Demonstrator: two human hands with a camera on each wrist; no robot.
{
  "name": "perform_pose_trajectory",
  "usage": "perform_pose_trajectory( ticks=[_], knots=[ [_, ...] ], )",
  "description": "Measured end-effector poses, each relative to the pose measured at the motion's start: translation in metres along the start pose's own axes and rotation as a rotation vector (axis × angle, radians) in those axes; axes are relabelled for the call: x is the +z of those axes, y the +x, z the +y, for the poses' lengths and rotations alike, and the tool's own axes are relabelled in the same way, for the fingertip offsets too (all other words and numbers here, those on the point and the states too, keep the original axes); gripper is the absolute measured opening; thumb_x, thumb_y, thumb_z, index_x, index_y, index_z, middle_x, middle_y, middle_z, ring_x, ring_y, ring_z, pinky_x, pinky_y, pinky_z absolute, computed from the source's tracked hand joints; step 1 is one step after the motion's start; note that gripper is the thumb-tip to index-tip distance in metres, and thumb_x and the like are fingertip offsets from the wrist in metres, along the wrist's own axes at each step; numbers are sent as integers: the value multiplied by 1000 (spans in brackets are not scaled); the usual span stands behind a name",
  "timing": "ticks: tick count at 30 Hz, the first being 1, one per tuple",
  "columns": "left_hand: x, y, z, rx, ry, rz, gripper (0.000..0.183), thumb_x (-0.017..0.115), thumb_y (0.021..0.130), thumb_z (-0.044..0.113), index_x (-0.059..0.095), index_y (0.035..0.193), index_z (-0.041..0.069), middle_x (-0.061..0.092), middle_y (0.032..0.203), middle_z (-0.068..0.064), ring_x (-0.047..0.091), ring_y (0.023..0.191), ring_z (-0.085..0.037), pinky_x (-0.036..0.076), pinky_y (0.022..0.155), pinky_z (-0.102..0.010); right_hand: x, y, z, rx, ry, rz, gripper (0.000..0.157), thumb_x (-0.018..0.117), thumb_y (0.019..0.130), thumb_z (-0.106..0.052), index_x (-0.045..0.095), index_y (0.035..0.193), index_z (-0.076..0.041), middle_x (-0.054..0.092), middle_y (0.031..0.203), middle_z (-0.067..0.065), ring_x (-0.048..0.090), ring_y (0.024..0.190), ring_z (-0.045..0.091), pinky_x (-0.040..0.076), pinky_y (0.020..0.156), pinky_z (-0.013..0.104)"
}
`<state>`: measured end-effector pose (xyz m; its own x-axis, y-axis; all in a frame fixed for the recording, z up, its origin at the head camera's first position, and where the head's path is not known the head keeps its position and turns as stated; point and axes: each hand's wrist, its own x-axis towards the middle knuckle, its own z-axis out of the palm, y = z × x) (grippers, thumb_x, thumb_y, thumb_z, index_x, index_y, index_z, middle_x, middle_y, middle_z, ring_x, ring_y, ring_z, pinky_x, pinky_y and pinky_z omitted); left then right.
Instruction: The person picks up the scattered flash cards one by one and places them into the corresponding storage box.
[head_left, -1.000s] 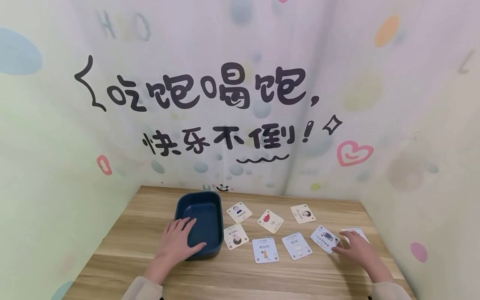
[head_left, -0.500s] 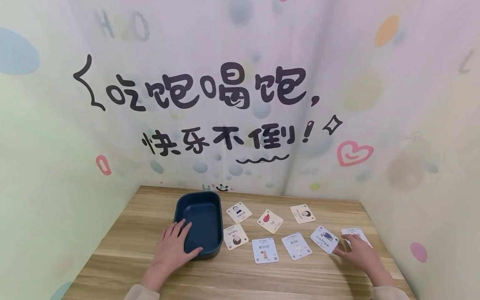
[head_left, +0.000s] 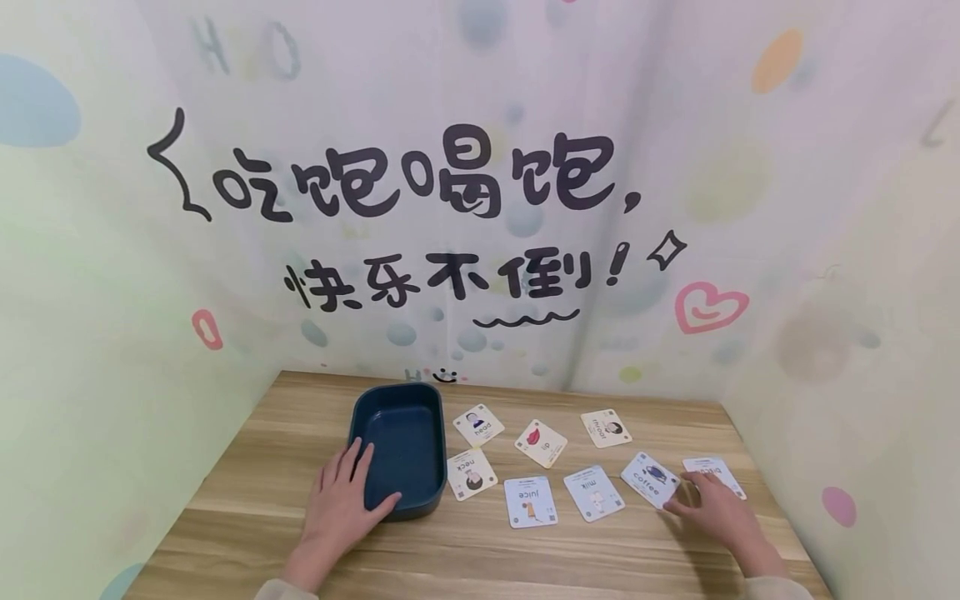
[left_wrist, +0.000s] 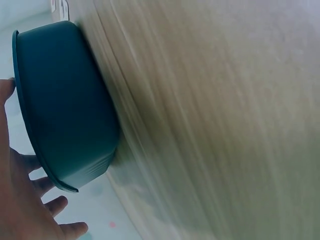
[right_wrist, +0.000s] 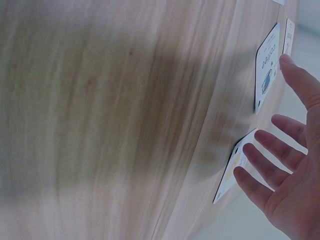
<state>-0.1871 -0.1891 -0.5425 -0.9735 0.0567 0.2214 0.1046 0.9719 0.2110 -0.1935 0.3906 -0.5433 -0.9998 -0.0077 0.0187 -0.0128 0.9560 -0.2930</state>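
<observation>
My left hand is at the dark blue box, over its near left corner. Left fingers released and spread, lying along the rim, thumb at the near edge; left wrist view shows thumb and fingers right at the rim, not wrapped round it. Box is on the left half of the worktop, upright, open side up.

My right hand is over on the right, at the coffee card and the partly covered card whose word starts "bi". Right fingers released, apart, grasping nothing. Thumb at the coffee card's near right corner, index over the other card; can't tell if either touches.

Cards lie flat, picture side up. Bluish ones in the nearer row, from the box outward: juice card, milk card, coffee, then the covered one. Whitish ones: neck card just beside the box, head card behind it, lip card further right, throat card beyond that.

Wood-grain worktop, pale backdrop behind, big black lettering, pink heart outline.
</observation>
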Motion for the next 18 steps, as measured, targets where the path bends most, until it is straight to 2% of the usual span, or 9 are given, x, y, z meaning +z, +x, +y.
perform_pose_trajectory(
  ticks=[11, 18],
  knots=[
    [5, -4, 0, -23, -6, 3, 93, 61, 83, 70, 41, 152, 10, 32, 160, -18, 34, 143, -43, 32, 113, -64, 2, -3, 4, 0, 1, 9, 79, 76, 79, -54, 59, 129, 5, 55, 128, 39, 54, 116, 58, 49, 85, 66],
    [8, -5, 0, -28, -13, 10, 93, 60, 84, 71, 41, 152, 10, 31, 161, -19, 34, 143, -43, 32, 113, -64, 3, -3, 7, 6, 4, 13, 86, 74, 80, -58, 55, 131, 9, 54, 128, 40, 53, 117, 58, 49, 86, 66]
  ],
)
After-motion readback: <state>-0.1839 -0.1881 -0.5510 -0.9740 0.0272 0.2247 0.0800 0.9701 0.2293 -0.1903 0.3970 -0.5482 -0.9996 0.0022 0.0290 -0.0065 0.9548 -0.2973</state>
